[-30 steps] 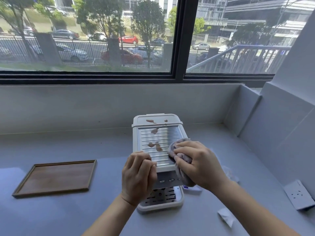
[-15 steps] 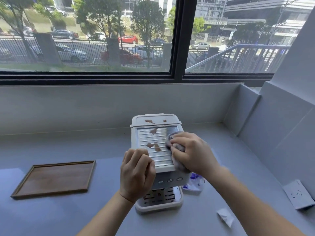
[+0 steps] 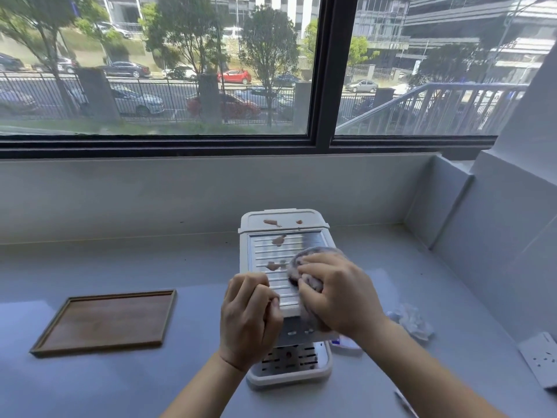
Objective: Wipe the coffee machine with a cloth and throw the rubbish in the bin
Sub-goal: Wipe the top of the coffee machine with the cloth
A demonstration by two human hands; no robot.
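A white coffee machine (image 3: 281, 236) stands on the grey counter in the middle of the head view. Brown stains lie on its lid and ribbed metal top. My right hand (image 3: 340, 294) presses a bunched greyish-purple cloth (image 3: 304, 260) onto the right side of that ribbed top. My left hand (image 3: 248, 316) grips the machine's front left corner. The drip tray (image 3: 289, 366) shows below my hands. A crumpled clear wrapper (image 3: 413, 321) lies on the counter to the right of the machine. No bin is in view.
A brown wooden tray (image 3: 105, 321) lies flat on the counter at the left. A white socket plate (image 3: 542, 360) sits on the counter at the right edge. A low wall and window run behind, and a stepped wall closes the right side.
My right hand with the cloth has slid back and forth over the right side of the ribbed top, now reaching further toward the back. My left hand has stayed on the front corner.
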